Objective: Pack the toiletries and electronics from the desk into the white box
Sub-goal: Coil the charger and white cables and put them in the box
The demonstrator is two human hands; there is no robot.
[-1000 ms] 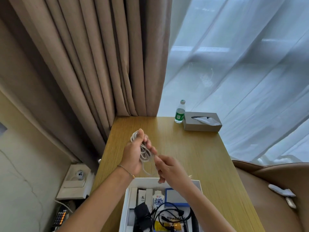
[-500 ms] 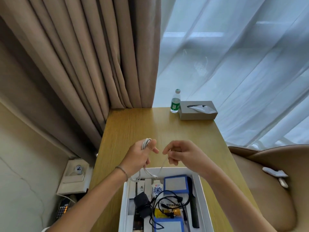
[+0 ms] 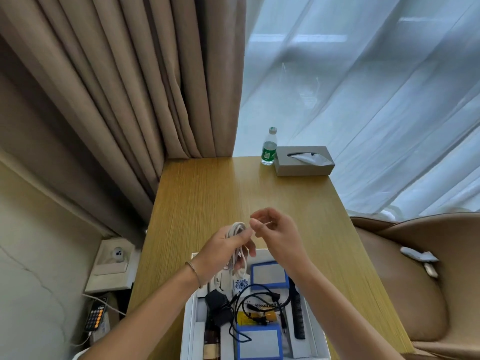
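L hand grips coiled cable, R hand pinches its loose end; white box sits directly below, nearer L.

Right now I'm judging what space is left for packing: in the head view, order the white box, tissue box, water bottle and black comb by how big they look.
1. white box, though cut off by the frame
2. tissue box
3. black comb and water bottle look about alike; the comb is nearer the camera, so unranked.
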